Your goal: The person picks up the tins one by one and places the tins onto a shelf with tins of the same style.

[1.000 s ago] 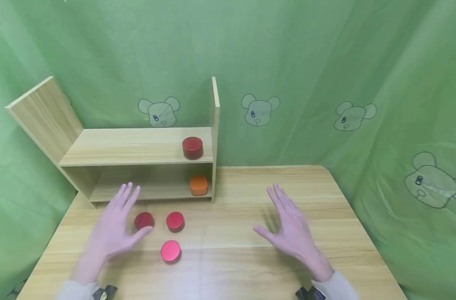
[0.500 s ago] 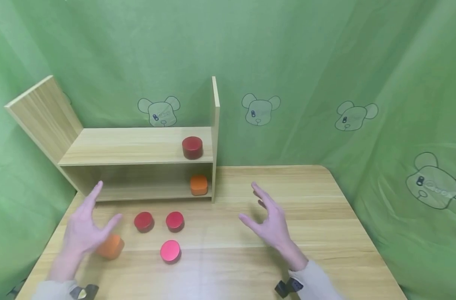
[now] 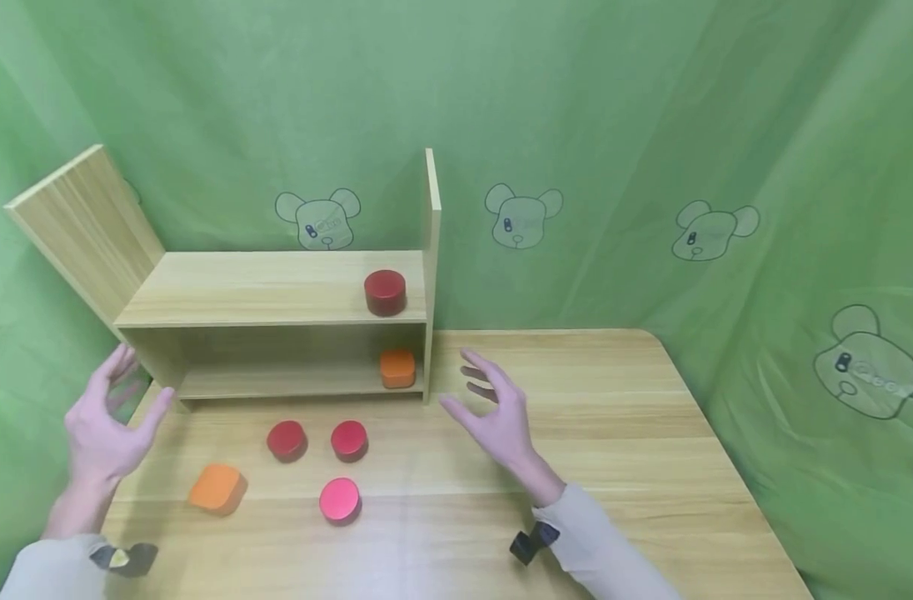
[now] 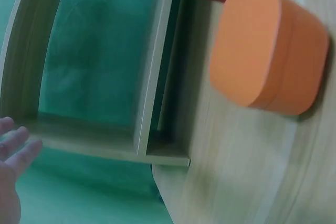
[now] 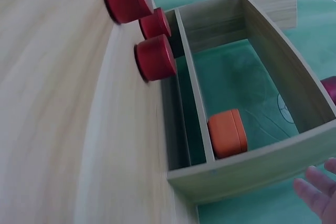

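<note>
Green curtain point(image 3: 614, 100), wooden table point(image 3: 621, 442), orange box point(image 3: 217, 488) between left hand point(image 3: 106, 429) and right hand point(image 3: 501, 421), nearer left, fingers of both apart

Grn curtain point(image 3: 591, 100) hangs behind & along both sides of the pale wood-grain tbl point(image 3: 614, 417), w/ soft folds. Four bear-head prints point(image 3: 521, 218) in thin dk outline run across the cloth, ea. w/ round ears & a dk eye mark; far-R one looks biggest, sits lowest. Tbl has rounded far-R corner, pale glare nr front.

A closed, rounded orange box point(image 3: 218, 489) lies near three round red boxes point(image 3: 349, 441).
</note>
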A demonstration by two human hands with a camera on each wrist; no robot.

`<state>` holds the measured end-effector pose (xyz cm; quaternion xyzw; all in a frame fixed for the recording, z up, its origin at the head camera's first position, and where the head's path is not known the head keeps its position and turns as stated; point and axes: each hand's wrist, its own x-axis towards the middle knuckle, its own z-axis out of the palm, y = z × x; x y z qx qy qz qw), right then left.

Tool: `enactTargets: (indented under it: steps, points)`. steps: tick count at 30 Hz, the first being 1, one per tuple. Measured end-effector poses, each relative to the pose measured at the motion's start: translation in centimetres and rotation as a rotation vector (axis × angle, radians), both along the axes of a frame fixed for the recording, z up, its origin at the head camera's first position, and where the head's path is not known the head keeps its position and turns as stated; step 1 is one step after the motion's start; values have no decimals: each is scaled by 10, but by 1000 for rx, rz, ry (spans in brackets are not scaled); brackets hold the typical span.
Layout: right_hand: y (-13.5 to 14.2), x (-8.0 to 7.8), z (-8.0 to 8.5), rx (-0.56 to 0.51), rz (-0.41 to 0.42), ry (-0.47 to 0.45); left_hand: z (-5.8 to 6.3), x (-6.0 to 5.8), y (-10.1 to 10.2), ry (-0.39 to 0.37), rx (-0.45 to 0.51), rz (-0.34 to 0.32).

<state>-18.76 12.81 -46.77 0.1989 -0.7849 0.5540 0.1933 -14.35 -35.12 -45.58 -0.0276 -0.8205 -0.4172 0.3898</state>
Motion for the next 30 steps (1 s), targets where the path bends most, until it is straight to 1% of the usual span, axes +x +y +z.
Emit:
enactTargets:
  steps: [6, 9, 11, 14, 19, 26, 30]
  points:
    - [-17, -16, 4, -36, 8, -65, 12, -5, -8, -169, 148, 144]
    - [-22, -25, 5, -58, 14, -90, 18, -10, -11, -255, 220, 187]
    - [-25, -30, 6, -69, 14, -100, 22, -14, -13, -306, 274, 202]
    - [-28, -37, 7, -98, 16, -109, 27, -20, -16, -371, 323, 210]
    - [-34, -47, 7, -138, 5, -122, 32, -29, -18, -463, 327, 220]
    - [-44, -56, 10, -155, -12, -109, 33, -41, -18, -501, 392, 221]
    - [-49, -59, 11, -146, -42, -110, 33, -44, -16, -514, 397, 237]
